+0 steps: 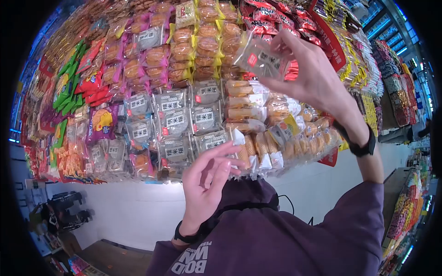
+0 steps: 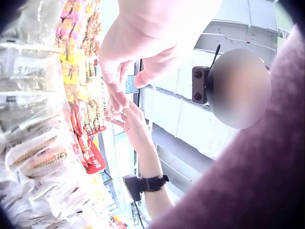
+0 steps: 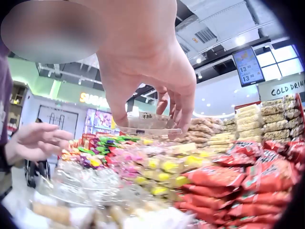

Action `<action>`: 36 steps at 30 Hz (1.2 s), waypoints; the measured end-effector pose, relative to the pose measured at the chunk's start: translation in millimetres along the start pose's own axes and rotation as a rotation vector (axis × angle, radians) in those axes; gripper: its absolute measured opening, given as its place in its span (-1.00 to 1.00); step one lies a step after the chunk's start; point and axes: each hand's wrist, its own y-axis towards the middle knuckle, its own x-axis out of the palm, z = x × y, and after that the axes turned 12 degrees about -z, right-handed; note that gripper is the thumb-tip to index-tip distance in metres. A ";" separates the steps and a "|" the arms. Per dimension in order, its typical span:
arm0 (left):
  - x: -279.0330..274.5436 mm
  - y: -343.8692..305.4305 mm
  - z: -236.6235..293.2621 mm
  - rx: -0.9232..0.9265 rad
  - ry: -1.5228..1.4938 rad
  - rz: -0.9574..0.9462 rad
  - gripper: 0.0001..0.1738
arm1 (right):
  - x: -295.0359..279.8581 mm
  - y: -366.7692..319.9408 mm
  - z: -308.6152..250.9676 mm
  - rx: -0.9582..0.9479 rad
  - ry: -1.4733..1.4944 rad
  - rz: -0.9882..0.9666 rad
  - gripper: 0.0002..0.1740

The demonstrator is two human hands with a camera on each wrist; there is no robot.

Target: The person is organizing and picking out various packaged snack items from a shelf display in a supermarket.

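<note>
My right hand (image 1: 317,76) pinches a clear-wrapped rice cake packet (image 1: 262,62) between thumb and fingers, above the snack display. The packet has a dark printed label with a small red patch. In the right wrist view the same packet (image 3: 151,125) hangs flat below the fingers. My left hand (image 1: 205,172) is near the display's front edge, fingers loosely bent and holding nothing; in the left wrist view it (image 2: 143,43) also holds nothing. Matching rice cake packets (image 1: 175,122) lie in rows beyond it, beside wrapped golden rolls (image 1: 246,101).
Yellow-wrapped buns (image 1: 207,43) and red snack bags (image 1: 262,16) are piled towards the back. Green bags (image 1: 69,85) and a purple bag (image 1: 102,122) lie at the left. A red sign strip (image 1: 329,39) runs along the right. Pale floor (image 1: 124,207) shows in front.
</note>
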 end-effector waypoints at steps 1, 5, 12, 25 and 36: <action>-7.8 2.1 1.2 -0.003 -0.025 -0.012 -0.59 | 9.3 -8.3 -21.3 0.023 0.031 -0.001 -0.46; -22.5 0.3 0.4 -0.038 -0.123 -0.005 -0.52 | 54.0 -31.6 -92.9 0.174 0.167 -0.018 -0.45; -56.5 -2.7 5.6 -0.182 0.030 -0.012 -0.66 | 106.1 -47.8 -135.4 0.223 0.386 0.173 -0.47; -61.3 10.1 14.9 -0.129 0.073 -0.059 -0.49 | 111.9 -48.7 -124.0 0.441 1.221 0.218 -0.55; -76.2 26.2 -3.1 0.314 0.470 -0.168 -0.59 | 127.2 -60.8 -97.7 0.016 0.790 0.323 -0.66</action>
